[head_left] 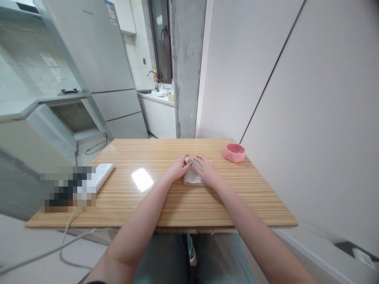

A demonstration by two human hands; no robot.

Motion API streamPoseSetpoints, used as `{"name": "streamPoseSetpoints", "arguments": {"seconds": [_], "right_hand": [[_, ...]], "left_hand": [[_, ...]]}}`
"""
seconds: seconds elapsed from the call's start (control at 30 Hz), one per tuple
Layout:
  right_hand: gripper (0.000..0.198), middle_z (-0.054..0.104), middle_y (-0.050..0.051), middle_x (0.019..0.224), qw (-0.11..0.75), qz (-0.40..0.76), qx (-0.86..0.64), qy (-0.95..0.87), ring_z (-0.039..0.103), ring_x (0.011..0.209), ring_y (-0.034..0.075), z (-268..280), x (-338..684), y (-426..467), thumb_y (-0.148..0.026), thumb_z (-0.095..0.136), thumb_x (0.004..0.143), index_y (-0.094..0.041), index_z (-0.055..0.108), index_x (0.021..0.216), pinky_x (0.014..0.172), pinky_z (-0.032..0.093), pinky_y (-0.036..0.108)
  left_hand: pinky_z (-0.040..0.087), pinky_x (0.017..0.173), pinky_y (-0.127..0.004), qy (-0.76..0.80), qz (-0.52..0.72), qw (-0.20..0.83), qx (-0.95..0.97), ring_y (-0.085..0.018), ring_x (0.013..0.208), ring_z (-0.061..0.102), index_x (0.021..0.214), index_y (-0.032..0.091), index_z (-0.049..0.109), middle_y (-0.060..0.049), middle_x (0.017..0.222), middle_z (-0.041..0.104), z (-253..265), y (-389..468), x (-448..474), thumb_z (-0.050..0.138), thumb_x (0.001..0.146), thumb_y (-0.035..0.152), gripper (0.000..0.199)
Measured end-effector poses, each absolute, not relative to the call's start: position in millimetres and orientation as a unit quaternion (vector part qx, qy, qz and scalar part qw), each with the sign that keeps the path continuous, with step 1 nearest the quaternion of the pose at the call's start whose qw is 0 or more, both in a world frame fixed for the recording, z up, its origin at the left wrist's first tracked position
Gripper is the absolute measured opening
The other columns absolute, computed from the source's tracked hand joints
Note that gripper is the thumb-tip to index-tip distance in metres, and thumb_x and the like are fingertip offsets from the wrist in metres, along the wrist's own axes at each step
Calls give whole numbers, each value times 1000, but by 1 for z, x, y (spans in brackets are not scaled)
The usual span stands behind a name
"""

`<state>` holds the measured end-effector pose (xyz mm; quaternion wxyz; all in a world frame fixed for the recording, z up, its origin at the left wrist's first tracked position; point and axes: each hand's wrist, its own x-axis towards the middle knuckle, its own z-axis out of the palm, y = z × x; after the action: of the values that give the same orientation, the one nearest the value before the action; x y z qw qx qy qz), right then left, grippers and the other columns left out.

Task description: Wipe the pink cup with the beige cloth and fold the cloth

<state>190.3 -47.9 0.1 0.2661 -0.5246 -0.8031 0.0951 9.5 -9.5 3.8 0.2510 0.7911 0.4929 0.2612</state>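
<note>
A folded white cloth (194, 179) lies on the wooden table (237, 205), near its middle, with a greyish fold showing between my hands. My left hand (178, 168) is at the cloth's left edge, its thumb over the top and its fingers along the far side, closed around that edge. Across the right part of the cloth rests my right hand (205, 170), open, with its fingers stretched and slightly apart. Both hands hide part of the cloth, so its exact folds cannot be made out.
A pink faceted bowl (234, 153) stands near the table's right edge, close to the white wall (296, 118). On the left are a white flat box (104, 173) and a blurred dark item. A cable (66, 230) hangs over the front left edge.
</note>
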Motion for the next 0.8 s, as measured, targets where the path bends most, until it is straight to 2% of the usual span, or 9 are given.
{"name": "streamPoseSetpoints", "arguments": {"seconds": [0.17, 0.27, 0.33, 0.43, 0.5, 0.57, 0.67, 0.8], "right_hand": [[55, 34, 15, 152, 122, 51, -612, -780, 28, 140, 34, -19, 202, -77, -40, 36, 93, -15, 40, 143, 113, 21, 52], [55, 33, 13, 153, 87, 21, -643, -760, 30, 139, 35, -24, 238, -90, -28, 40, 89, -16, 40, 142, 111, 22, 53], [51, 38, 13, 149, 85, 6, -681, -727, 34, 136, 33, -23, 273, -93, -24, 36, 88, -17, 45, 138, 108, 25, 55], [41, 54, 15, 134, 108, -11, -737, -667, 44, 127, 32, -19, 321, -91, -34, 30, 93, -17, 55, 122, 101, 34, 55], [41, 59, 16, 127, 124, -12, -752, -647, 50, 121, 32, -14, 335, -87, -42, 32, 94, -17, 58, 113, 98, 37, 54], [39, 61, 17, 121, 151, -10, -739, -657, 53, 117, 32, -5, 329, -82, -43, 35, 93, -16, 60, 108, 98, 38, 51], [37, 61, 18, 120, 224, 17, -668, -709, 54, 116, 28, 14, 288, -71, -35, 37, 93, -13, 58, 114, 101, 38, 42], [42, 62, 12, 121, 300, 132, -576, -749, 59, 110, 22, 31, 212, -38, -27, 45, 89, -16, 51, 129, 100, 43, 36]], "left_hand": [[45, 70, -28, 467, 245, 248, 813, -16, 74, 59, 130, 15, 46, -4, 84, 64, 6, -14, 13, 42, 90, 43, 49], [45, 70, -28, 475, 224, 246, 815, -16, 75, 59, 127, 17, 50, -3, 84, 65, 6, -13, 9, 44, 89, 40, 44], [45, 71, -28, 470, 213, 240, 822, -17, 76, 59, 122, 19, 54, -3, 84, 66, 4, -13, 9, 45, 89, 40, 41], [45, 71, -29, 467, 210, 230, 828, -17, 76, 60, 113, 19, 60, -4, 83, 67, 1, -12, 11, 45, 88, 39, 35], [45, 70, -29, 474, 216, 226, 823, -17, 75, 60, 107, 18, 62, -4, 82, 67, -1, -10, 13, 45, 88, 38, 32], [44, 69, -29, 483, 230, 226, 814, -17, 72, 59, 105, 18, 63, -3, 79, 66, -3, -8, 14, 46, 87, 36, 31], [43, 68, -28, 482, 263, 228, 804, -16, 71, 58, 108, 17, 61, -2, 77, 64, -4, -2, 11, 48, 86, 33, 30], [43, 68, -26, 481, 291, 231, 794, -14, 69, 56, 101, 18, 61, 0, 73, 62, -8, 5, 5, 49, 84, 29, 24]]}}
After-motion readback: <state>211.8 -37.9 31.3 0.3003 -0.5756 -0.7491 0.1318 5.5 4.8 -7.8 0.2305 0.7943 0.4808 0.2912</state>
